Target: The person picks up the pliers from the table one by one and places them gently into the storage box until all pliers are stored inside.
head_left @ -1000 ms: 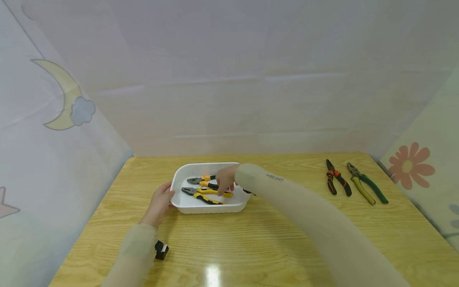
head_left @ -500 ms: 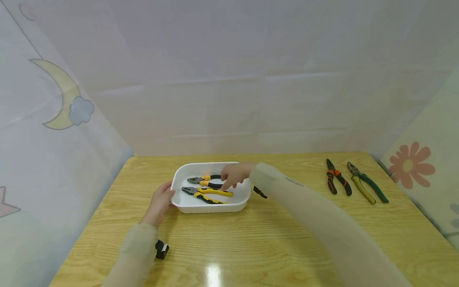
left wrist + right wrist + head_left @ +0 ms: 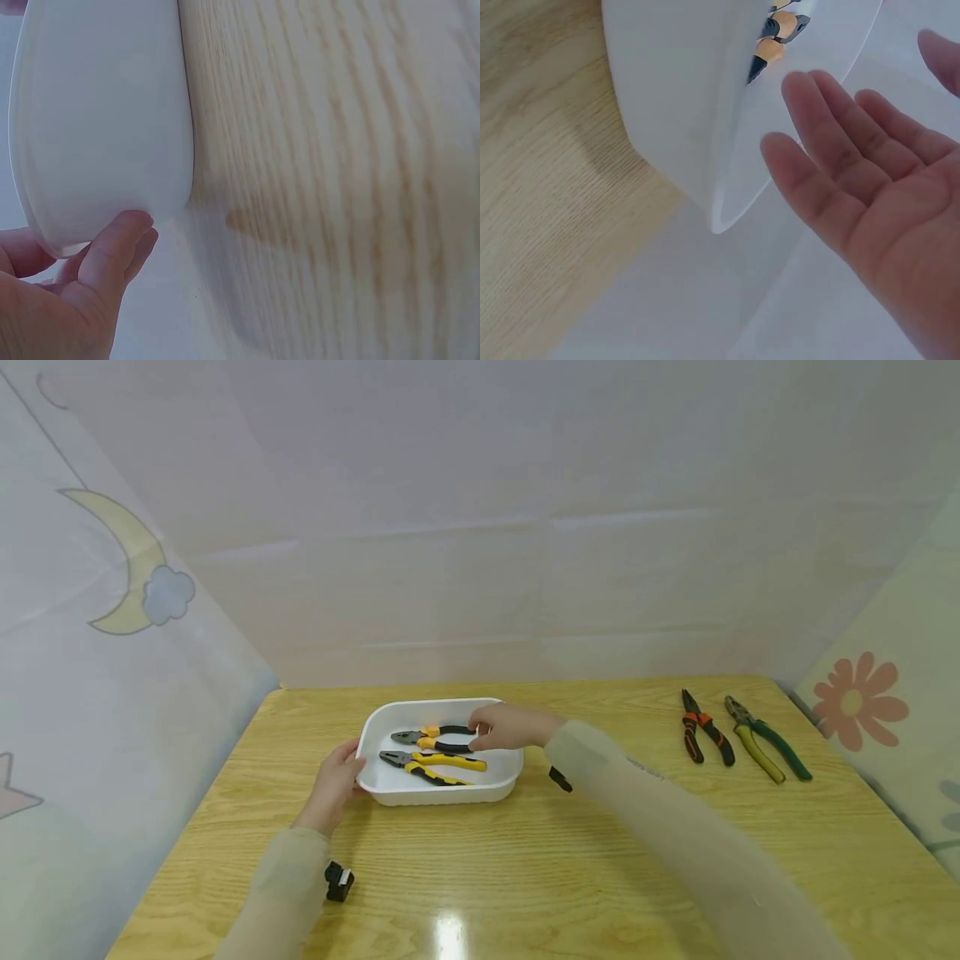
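A white plastic tray [image 3: 442,797] lies on the table with two pairs of pliers inside. The far pair of pliers [image 3: 427,743] has black and orange handles; the nearer pliers [image 3: 417,763] have yellow and black ones. My left hand [image 3: 330,787] grips the tray's left end; in the left wrist view, the fingers of this hand [image 3: 71,289] curl round the tray wall [image 3: 105,120]. Above the tray's right part, my right hand [image 3: 513,728] hovers by the far pliers' handle ends. In the right wrist view that hand [image 3: 877,180] has its fingers spread, holding nothing.
On the table's right side lie red-and-black long-nose pliers [image 3: 703,723] and pliers with one yellow and one green handle [image 3: 757,732]. A small black device [image 3: 339,882] is by the left wrist. Patterned sheeting [image 3: 480,568] stands behind the wooden table [image 3: 525,877].
My right hand has drawn back to the right, from over the yellow-and-black pliers to the far pliers' handle ends. The left hand and the tray have stayed put.
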Tool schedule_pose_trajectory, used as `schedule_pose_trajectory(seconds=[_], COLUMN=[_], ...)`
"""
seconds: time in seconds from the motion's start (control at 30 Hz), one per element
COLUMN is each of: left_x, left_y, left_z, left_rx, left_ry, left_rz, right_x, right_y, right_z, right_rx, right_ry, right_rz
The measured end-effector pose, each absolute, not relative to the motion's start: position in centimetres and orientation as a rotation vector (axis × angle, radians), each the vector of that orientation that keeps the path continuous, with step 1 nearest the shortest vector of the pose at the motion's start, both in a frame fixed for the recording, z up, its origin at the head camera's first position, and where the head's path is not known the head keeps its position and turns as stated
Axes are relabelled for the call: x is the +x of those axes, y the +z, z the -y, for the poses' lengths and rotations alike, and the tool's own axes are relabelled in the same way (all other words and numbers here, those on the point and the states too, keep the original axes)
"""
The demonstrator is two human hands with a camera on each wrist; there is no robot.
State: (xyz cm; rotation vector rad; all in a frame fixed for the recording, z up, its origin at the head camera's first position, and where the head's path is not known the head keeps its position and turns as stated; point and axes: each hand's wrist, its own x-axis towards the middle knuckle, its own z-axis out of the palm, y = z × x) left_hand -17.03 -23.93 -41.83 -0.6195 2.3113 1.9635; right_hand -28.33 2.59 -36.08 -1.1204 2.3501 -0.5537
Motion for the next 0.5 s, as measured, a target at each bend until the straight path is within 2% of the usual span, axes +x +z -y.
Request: schedule_pose_trajectory(seconds=[0.5], left_x=[-16.9], left_y=[-42.0], left_z=[24.0], left_rx=[-0.611], left_ry=[1.974], left_rz=[-2.300], right_x=[-25.9], right_y=[-36.2], right_z=[-6.1], right_rx=[-1.139], right_ry=[-0.751], right_rz=[-2.569])
